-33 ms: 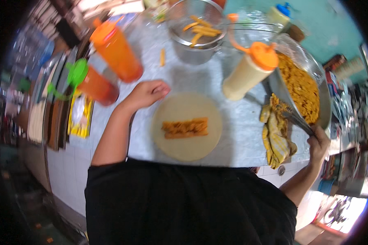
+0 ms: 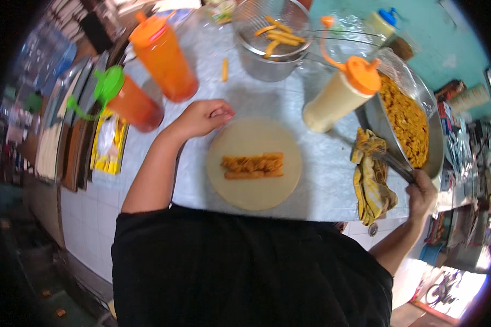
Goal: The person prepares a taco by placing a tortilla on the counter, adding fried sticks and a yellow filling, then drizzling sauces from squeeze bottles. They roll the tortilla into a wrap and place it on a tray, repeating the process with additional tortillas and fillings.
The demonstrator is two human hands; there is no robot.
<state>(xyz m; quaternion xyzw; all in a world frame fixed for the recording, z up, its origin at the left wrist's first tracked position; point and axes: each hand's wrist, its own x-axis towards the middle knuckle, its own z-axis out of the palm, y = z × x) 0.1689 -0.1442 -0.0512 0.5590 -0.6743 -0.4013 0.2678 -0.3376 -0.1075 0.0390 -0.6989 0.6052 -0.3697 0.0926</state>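
Note:
A round, pale flatbread wrapper (image 2: 254, 193) lies flat on the table in front of me. Across its middle sit fries and a shredded yellow-brown filling (image 2: 253, 164). My left hand (image 2: 210, 117) rests by the wrapper's upper left edge, fingers curled in and nothing visible in them. On the right, my right hand (image 2: 422, 193) grips the handle end of dark metal tongs (image 2: 396, 165). Their far end is over a yellow-and-white cloth (image 2: 370, 188); whether food is between the tips I cannot tell. Beyond is a large metal bowl (image 2: 435, 155) of the yellow-brown filling.
A cream sauce bottle (image 2: 333, 106) with an orange cap leans right of the wrapper. Orange (image 2: 166, 62) and red (image 2: 136, 103) sauce bottles stand at left. Fries lie in a wire strainer (image 2: 256, 32) on a metal pot (image 2: 267, 68); one loose fry (image 2: 225, 70) is nearby.
The tongs' far end has shifted slightly and sits lower against the cloth. The whole view has moved a little; my left hand stays beside the wrapper, fingers curled.

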